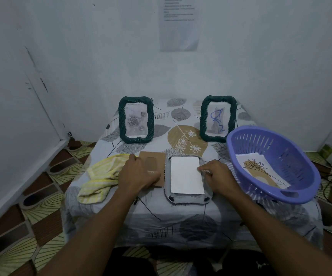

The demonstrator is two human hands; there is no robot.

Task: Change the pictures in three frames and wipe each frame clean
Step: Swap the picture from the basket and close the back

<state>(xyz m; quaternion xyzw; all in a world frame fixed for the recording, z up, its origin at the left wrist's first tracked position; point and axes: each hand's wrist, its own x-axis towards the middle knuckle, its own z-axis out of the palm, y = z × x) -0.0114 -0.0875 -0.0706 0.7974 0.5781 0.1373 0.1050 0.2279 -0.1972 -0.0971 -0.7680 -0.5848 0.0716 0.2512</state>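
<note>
Head view: right hand (218, 176) pinches the paper (187, 178) edge, seemingly seating it in the face-down frame (187, 198) between both hands; left hand (139, 174) rests palm-down on the backing (155, 156), likely keeping it ready; grip unclear.

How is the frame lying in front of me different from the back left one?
The back left frame stands upright, facing you, showing a rose picture; the front frame lies flat, face down, a white sheet on its open back. Both share a rounded rectangular outline.
</note>
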